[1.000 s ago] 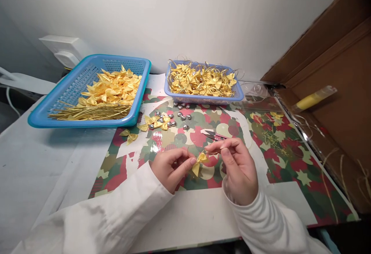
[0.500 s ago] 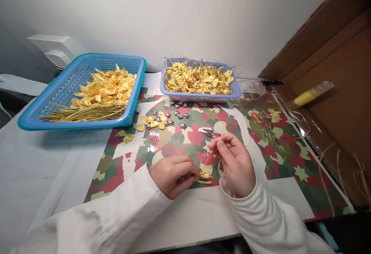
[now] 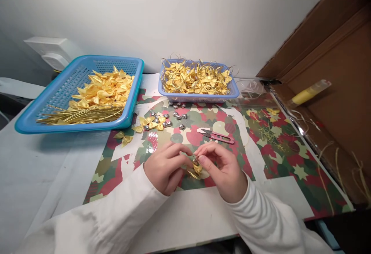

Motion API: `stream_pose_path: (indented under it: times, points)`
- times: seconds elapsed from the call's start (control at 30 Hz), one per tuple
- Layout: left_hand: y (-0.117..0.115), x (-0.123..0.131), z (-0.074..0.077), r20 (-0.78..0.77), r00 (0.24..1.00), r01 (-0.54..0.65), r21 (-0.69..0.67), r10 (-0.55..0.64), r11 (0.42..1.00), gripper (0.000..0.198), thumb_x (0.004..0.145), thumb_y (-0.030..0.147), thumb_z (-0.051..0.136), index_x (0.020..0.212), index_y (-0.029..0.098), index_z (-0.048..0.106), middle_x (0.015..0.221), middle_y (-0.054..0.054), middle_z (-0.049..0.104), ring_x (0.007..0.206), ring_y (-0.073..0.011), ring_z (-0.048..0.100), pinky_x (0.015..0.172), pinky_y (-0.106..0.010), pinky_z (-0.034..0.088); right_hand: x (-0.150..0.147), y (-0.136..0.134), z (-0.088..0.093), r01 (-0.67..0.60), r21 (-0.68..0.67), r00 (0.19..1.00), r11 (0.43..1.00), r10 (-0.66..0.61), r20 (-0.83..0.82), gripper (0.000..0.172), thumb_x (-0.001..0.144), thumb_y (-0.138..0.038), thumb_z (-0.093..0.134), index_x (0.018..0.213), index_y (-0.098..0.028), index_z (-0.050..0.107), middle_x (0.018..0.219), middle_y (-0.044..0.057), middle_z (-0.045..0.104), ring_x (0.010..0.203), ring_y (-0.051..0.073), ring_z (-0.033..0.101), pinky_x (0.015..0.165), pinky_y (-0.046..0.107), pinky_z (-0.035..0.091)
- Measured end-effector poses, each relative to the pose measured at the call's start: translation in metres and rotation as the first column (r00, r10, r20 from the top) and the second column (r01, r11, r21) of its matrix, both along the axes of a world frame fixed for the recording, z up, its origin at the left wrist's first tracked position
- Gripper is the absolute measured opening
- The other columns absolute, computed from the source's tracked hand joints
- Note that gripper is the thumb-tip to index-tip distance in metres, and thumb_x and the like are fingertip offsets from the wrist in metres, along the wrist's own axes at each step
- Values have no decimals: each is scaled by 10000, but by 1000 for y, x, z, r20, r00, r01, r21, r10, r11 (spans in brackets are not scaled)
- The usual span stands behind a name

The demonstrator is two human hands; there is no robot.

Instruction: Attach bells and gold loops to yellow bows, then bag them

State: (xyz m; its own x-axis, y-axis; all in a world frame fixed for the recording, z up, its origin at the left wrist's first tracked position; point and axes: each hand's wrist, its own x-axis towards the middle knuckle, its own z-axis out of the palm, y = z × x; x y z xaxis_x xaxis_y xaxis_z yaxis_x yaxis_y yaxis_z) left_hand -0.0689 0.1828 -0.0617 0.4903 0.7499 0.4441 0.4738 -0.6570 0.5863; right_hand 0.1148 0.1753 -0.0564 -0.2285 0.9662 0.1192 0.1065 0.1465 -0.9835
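Observation:
Between my hands is a small yellow ribbon bow (image 3: 198, 168) with a silver bell (image 3: 195, 162) at its top and a gold cord (image 3: 193, 174) curving below it. The fingertips of my right hand (image 3: 224, 169) are closed in a pinch at the bow's upper right. My left hand (image 3: 169, 166) is curled close on the other side, its fingertips at the bell and cord; what exactly they pinch is hidden. Just beyond my right hand lie pink-handled thread snips (image 3: 218, 136). Several loose silver bells (image 3: 181, 127) and yellow bows (image 3: 147, 122) lie farther back.
A large blue basket (image 3: 23, 124) at left holds yellow bows and gold cords. Behind the bells, a smaller blue basket (image 3: 199, 99) is heaped with corded bows. Thread scraps (image 3: 271, 136) lie at right, near a cardboard box (image 3: 327, 76) and a yellow tube (image 3: 310, 93).
My right hand has come down and left to the bow, and the thread stretched up from it no longer shows. The bow has shifted slightly left, and the snips are now uncovered.

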Motion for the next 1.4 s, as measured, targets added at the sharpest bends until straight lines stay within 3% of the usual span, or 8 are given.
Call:
stream_pose_path:
  times: [0.2,0.43,0.6,0.83,0.97,1.13,1.23,1.4]
  points:
    - [-4,10,0,219,974,29,-384,60,923,99,821,209,566,870,170,643,688,-20,640,518,-97,470,472,-216,391,-1,0,3,9,162,996,987,-22,81,71,811,-157,601,797,-217,635,812,18,586,795,146,565,647,261,476]
    - [-5,14,-13,345,937,221,-474,-52,852,127,671,43,562,637,161,596,611,-11,602,522,-93,478,473,-199,375,-3,0,-1,97,191,985,977,-122,125,93,820,-130,558,769,-199,594,758,11,582,730,136,536,619,257,443]
    - [-5,16,-10,505,841,213,-639,194,739,159,626,81,643,591,167,514,616,6,539,525,-92,492,459,-199,406,-4,-1,2,76,340,966,937,-153,207,106,778,-93,543,720,-179,566,686,16,569,684,145,514,593,272,419]
    - [-2,15,-13,575,690,248,-759,440,603,193,565,217,807,667,149,658,629,-8,604,570,-100,518,525,-221,469,-3,-2,2,29,604,934,797,-237,268,106,764,-89,558,719,-179,588,663,26,616,646,155,514,627,323,381]
    - [-5,14,-16,499,726,191,-807,473,559,234,618,271,794,818,164,737,742,-46,680,631,-121,570,584,-248,503,-2,0,1,1,655,920,755,-258,296,96,751,-99,572,706,-180,595,651,16,624,625,143,522,636,324,370]
    - [-9,13,-19,380,861,57,-732,338,679,201,684,310,735,814,159,752,702,-53,676,505,-100,523,438,-218,417,-3,0,-1,-48,591,920,805,-195,341,86,741,-111,587,695,-182,601,656,11,641,642,148,541,662,330,377]
    - [-10,14,-15,349,868,-27,-676,353,736,173,675,313,735,741,154,754,662,-58,681,531,-121,550,464,-229,431,-5,-1,-1,-29,464,945,886,-127,301,79,765,-124,590,716,-184,604,678,14,636,665,151,542,655,313,402]
    - [-10,20,-2,401,705,-43,-799,585,600,267,709,410,691,623,159,718,639,-46,688,585,-144,608,524,-236,478,0,4,-5,160,166,961,973,-192,198,128,842,-230,548,722,-193,575,709,16,605,673,150,539,594,273,424]
